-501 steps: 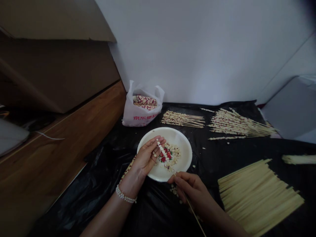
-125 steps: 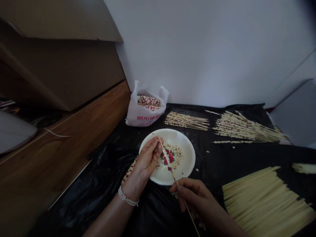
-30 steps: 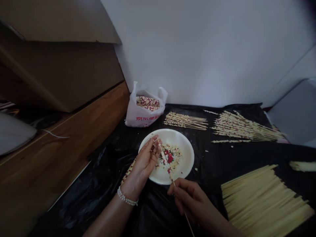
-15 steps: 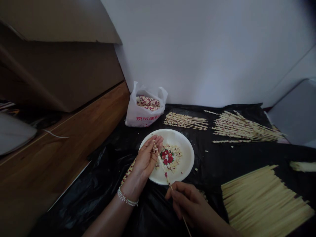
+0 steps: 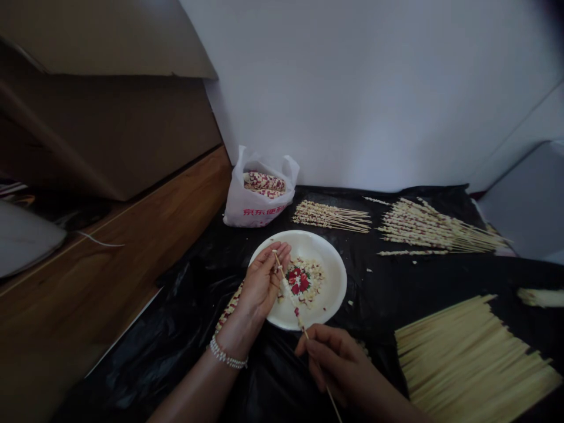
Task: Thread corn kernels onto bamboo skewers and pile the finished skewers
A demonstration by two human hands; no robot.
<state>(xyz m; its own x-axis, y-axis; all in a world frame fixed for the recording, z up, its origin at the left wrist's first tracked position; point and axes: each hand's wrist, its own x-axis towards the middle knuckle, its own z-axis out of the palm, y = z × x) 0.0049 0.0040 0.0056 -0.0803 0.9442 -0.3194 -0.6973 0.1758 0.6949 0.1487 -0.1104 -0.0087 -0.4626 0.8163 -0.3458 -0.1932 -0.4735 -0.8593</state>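
A thin wooden skewer with corn kernels [image 5: 287, 289] threaded along its upper part slants over a white bowl [image 5: 335, 282]. My right hand [image 5: 332, 358] pinches the bare lower part of the stick, below the kernels. At the upper tip is my left hand [image 5: 264, 279], its thumb and fingers closed around a small pale kernel at the point. Loose kernels [image 5: 314, 282] lie in the bowl around a printed red flower. Partly hidden behind my left forearm is a red and yellow corn cob [image 5: 229, 308].
A white plastic bag [image 5: 259, 208] holds several cobs. Kernel-covered skewers lie in a small pile [image 5: 326, 216] and a larger one [image 5: 432, 229]. Bare sticks [image 5: 471, 358] are at the lower right, near a stripped cob [image 5: 540, 297]. Black plastic [image 5: 361, 299] covers the surface.
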